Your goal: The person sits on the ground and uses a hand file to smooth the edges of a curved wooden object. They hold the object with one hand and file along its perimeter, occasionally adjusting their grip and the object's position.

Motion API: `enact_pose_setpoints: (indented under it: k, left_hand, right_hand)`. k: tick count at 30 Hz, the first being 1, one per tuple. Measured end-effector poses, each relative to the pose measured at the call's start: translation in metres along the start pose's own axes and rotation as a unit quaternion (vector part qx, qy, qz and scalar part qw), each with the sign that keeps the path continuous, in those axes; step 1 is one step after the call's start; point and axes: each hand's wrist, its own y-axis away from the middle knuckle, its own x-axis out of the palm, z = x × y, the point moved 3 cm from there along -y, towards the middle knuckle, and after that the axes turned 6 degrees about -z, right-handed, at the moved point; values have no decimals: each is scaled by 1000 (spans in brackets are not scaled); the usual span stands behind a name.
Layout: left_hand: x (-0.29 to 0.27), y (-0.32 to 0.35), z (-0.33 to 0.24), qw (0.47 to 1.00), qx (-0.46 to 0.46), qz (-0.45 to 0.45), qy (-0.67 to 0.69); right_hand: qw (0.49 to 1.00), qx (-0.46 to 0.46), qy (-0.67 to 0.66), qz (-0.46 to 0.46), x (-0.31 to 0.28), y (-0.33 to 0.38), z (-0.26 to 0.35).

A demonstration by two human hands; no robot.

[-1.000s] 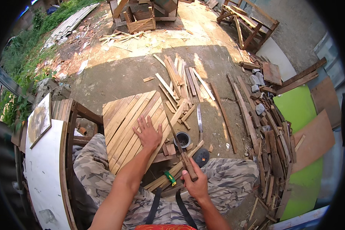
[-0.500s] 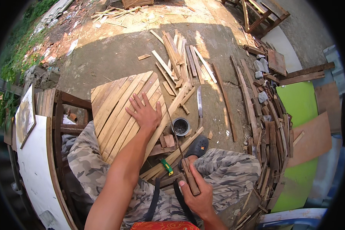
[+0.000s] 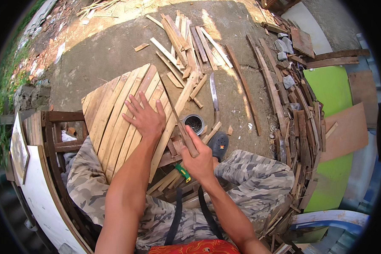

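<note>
My left hand lies flat on a slatted wooden panel, its fingers spread across the slats. The panel rests over my left thigh, and its far slat ends are cut at a slant. Wrapped round the wooden handle of a handsaw, my right hand is closed. The saw's thin blade shows almost edge-on, running along the panel's right edge. Just right of the blade stands a round can with dark small pieces inside, perhaps nails. A green and yellow handle lies below my right hand.
A long-bladed knife lies on the concrete beyond the can. Loose wooden strips are heaped ahead. Scrap wood is stacked along the right, beside a green board. A wooden frame and white board stand at the left.
My right hand has pushed the saw forward and to the left along the panel's edge. My left hand stays flat on the panel. The whole view has shifted slightly.
</note>
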Motion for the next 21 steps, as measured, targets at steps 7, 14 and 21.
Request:
enact_pose_setpoints:
  k: [7,14,21]
  left_hand:
    - [5,1,1,1000,17,-24,0]
    - [3,-1,1,1000,3,2,-9]
    - [4,2,2,1000,14,-24,3]
  right_hand:
    - [998,60,-11,25,-74,87,59]
    - [998,64,-8,-5,60,-113,2]
    - [986,156,-60,27,-59,94,11]
